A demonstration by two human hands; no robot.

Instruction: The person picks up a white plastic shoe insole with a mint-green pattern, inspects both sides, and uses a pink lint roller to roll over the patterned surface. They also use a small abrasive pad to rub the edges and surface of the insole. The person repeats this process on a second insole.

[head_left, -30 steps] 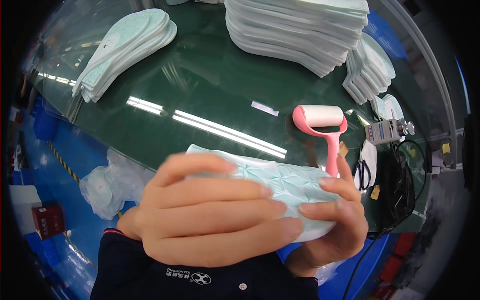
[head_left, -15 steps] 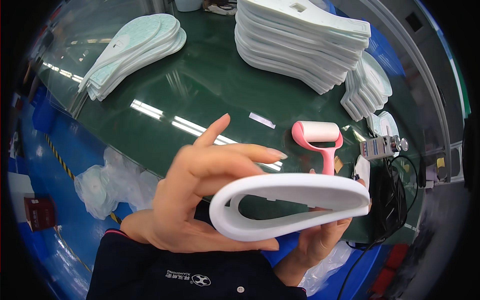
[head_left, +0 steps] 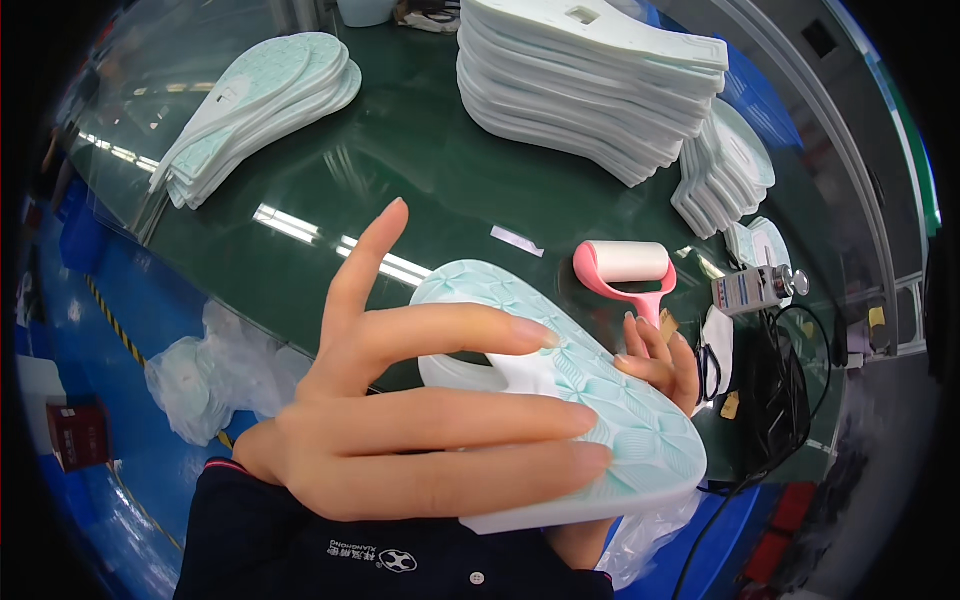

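A white curved plastic cover (head_left: 640, 430) with a pale green leaf-like relief is tilted in front of me, its patterned face upward. My right hand (head_left: 660, 365) grips it at the far right edge, fingertips curled over the rim and the palm hidden beneath. Across the patterned face lies my left hand (head_left: 400, 420), its fingers stretched out and spread, the index finger raised off the surface. The left thumb is out of sight. Part of a cutout in the cover shows between the left fingers. Just beyond the right hand rests a pink-handled lint roller (head_left: 630, 265) with a white roll.
A tall stack of white covers (head_left: 590, 90) stands at the back; smaller piles lie left (head_left: 265, 105) and right (head_left: 725, 165). At the right are a labelled metal-capped bottle (head_left: 750, 290), scissors (head_left: 708, 370) and a black bag (head_left: 780, 400). A paper strip (head_left: 517, 241) lies on the green table (head_left: 420, 150).
The cover has turned from edge-on, its hollow side showing, to patterned face up. My left fingers have come down over that face, and the right fingertips now show at its far edge.
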